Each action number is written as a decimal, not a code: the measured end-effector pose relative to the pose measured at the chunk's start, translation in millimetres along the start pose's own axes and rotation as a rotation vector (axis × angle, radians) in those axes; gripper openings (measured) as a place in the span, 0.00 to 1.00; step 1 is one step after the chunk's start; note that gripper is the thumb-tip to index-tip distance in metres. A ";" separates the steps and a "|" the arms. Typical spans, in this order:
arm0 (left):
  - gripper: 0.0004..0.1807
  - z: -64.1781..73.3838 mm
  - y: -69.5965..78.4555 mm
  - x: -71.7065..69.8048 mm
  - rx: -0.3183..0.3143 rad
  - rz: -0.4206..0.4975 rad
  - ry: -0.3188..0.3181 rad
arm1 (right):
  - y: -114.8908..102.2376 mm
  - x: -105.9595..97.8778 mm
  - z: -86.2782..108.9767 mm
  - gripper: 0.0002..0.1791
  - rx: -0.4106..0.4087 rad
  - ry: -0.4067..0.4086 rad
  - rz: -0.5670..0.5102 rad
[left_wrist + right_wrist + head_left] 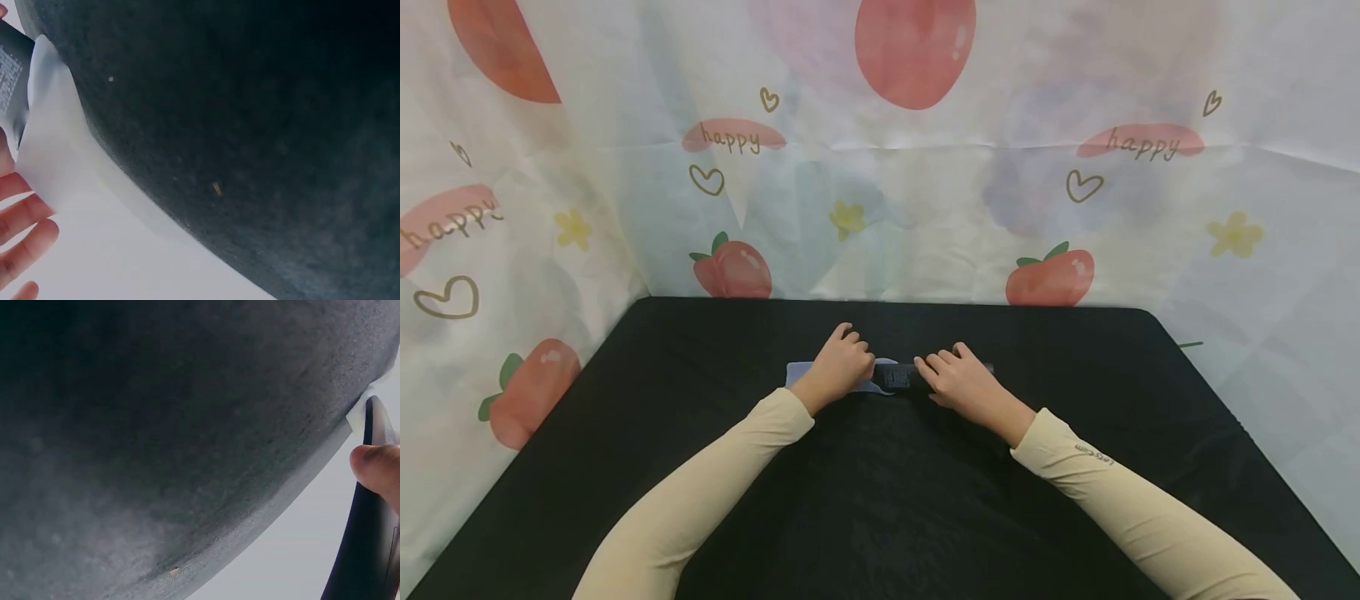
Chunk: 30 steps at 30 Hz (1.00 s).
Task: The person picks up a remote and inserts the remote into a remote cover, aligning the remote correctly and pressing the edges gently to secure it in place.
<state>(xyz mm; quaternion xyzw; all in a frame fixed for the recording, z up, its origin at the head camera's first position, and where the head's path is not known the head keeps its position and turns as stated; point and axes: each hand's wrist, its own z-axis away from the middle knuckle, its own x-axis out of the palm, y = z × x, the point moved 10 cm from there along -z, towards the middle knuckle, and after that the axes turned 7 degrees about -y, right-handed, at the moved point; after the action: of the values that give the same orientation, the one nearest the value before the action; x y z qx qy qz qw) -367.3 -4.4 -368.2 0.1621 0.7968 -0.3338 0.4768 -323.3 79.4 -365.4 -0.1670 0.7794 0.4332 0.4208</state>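
A long, dark, flat object (897, 377) with pale print on its face spans between the two hands, above the black table. My left hand (842, 363) holds a pale bluish cloth (798, 372) that wraps around the left part of this object. In the left wrist view, the cloth (50, 81) looks white and drapes beside several bent fingers. The right hand (961, 382) grips the object's right part, fingers over its top. Its thumb (378, 467) presses on the dark curved side (356, 550) in the right wrist view. The object's kind cannot be told; both ends are partly hidden.
A black cloth-covered table (880, 500) lies beneath the hands. Behind and at both sides hang white curtains (925, 183) printed with fruit, hearts and the word "happy". Small specks dot the black surface in the wrist views.
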 end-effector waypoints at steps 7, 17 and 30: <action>0.09 3.0 2.9 -3.2 0.047 0.048 0.002 | 9.1 6.2 -0.3 0.32 0.084 -0.031 -0.068; 0.35 9.5 -2.9 2.4 0.076 0.190 -0.115 | 25.4 6.2 6.0 0.31 0.187 -0.022 -0.193; 0.33 17.6 -9.0 -41.4 0.064 0.199 0.129 | 31.5 -37.6 15.8 0.34 0.196 0.152 -0.272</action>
<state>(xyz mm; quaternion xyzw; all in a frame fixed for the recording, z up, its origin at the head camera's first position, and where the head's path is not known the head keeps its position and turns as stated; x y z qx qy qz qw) -340.6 -20.6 -334.5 0.2769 0.7948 -0.2989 0.4498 -312.7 106.3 -322.8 -0.2612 0.8176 0.2807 0.4296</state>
